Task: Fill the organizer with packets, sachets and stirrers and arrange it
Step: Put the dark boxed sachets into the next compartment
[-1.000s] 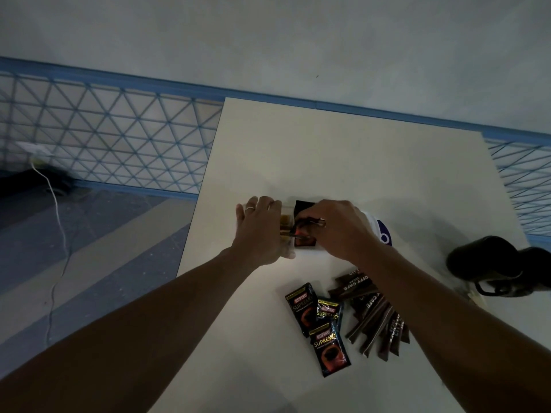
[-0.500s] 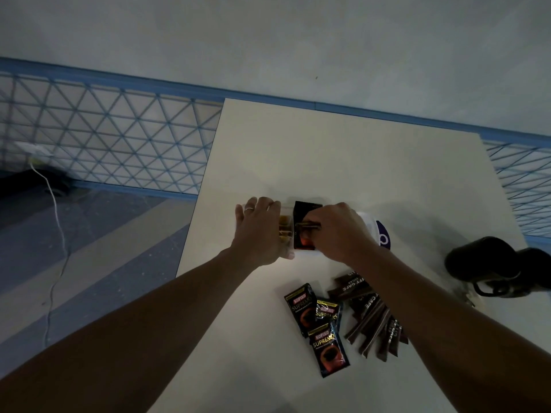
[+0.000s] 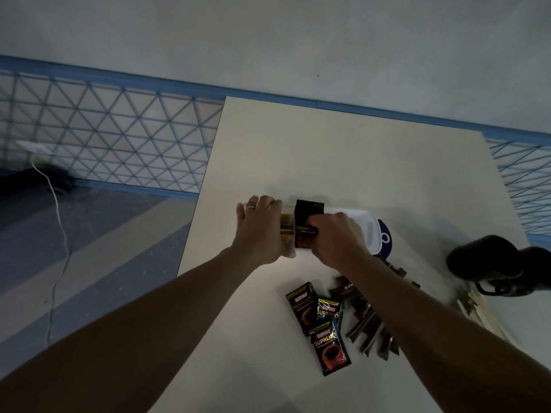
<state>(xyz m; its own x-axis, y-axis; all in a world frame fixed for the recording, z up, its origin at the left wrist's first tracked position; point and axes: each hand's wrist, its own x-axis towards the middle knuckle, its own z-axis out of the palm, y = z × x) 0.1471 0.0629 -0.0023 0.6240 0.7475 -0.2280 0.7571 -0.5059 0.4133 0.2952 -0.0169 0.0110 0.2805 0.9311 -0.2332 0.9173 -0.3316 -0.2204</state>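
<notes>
Gripping organizer (image 3: 368, 231) left end: left hand (image 3: 259, 234); right hand (image 3: 338, 239) pinches black packet (image 3: 307, 208) standing inside, between hands.

I see a pale table (image 3: 343, 162) running from centre down to six o'clock. At twelve stands a plain grey wall (image 3: 268, 34), edged below by a blue strip (image 3: 149, 80). At ten is a blue lattice (image 3: 119, 138), and more of it shows at three. At nine a white socket (image 3: 34, 147) sits on it, and a white cable (image 3: 59, 222) trails over the striped floor (image 3: 89, 248) toward eight. At four a black object (image 3: 489, 260) lies on the table; I cannot tell what it is. Between it and centre, a purple disc (image 3: 386, 238) is partly hidden.
</notes>
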